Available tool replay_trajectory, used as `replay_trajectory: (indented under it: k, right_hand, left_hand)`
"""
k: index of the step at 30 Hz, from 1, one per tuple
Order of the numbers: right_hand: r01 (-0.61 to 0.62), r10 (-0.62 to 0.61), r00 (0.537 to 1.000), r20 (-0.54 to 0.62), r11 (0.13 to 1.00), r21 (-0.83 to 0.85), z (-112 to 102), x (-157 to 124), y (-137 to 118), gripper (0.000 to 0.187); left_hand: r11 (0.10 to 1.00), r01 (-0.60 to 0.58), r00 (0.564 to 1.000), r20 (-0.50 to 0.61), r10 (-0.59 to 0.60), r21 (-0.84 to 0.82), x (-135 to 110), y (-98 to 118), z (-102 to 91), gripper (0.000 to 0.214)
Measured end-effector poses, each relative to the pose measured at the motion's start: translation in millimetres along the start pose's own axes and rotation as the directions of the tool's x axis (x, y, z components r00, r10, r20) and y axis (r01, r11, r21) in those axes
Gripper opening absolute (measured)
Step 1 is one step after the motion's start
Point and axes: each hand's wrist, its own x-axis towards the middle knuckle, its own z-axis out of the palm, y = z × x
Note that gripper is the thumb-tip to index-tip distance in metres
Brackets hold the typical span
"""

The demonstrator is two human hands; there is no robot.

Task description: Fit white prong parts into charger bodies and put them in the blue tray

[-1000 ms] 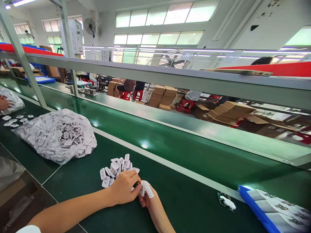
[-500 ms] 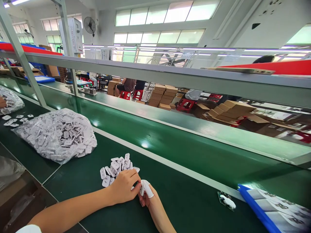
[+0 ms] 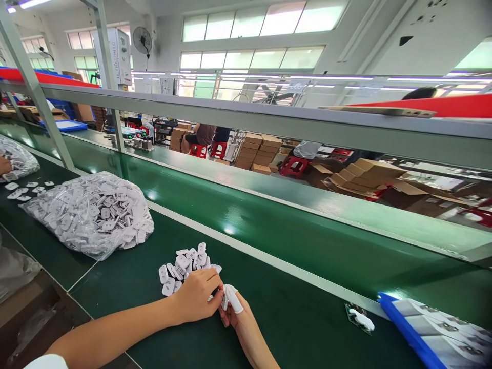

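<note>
Low over the green work surface, my two hands meet just in front of a small pile of white plastic pieces, flat with rounded corners. My right hand, a white cot covering its thumb, is closed on one such white plastic piece, held on edge. My left hand is closed in a pinch at the near side of that piece. Whatever lies between its fingertips is hidden. Part of the pile sits behind my left hand.
A clear plastic bag full of white pieces lies at left. Another person's hand is at the far left edge. At right are a small circuit board and a blue tray. A green belt runs behind.
</note>
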Motion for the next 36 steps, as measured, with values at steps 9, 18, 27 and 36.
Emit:
replay_trajectory:
  k: [9,18,27,36]
  right_hand:
    - [-0.011,0.012,0.999,-0.048,0.999,0.031,1,-2,5,0.055]
    - [-0.032,0.034,0.997,-0.075,0.999,0.019,0,-3,3,0.053]
    - [-0.024,0.022,0.997,-0.07,0.999,-0.025,4,0,1,0.061]
    - [-0.003,0.002,0.999,-0.038,1.0,-0.002,10,-12,-15,0.05]
  left_hand:
    - [1.0,-0.015,1.0,-0.018,0.015,0.003,0,0,1.7,0.008]
    - [1.0,-0.014,0.999,-0.03,0.014,0.012,2,1,1.2,0.009]
    - [1.0,-0.006,1.0,-0.005,0.006,-0.001,3,1,-0.8,0.01]
    - [1.0,-0.013,1.0,0.007,0.013,0.01,3,0,-0.4,0.012]
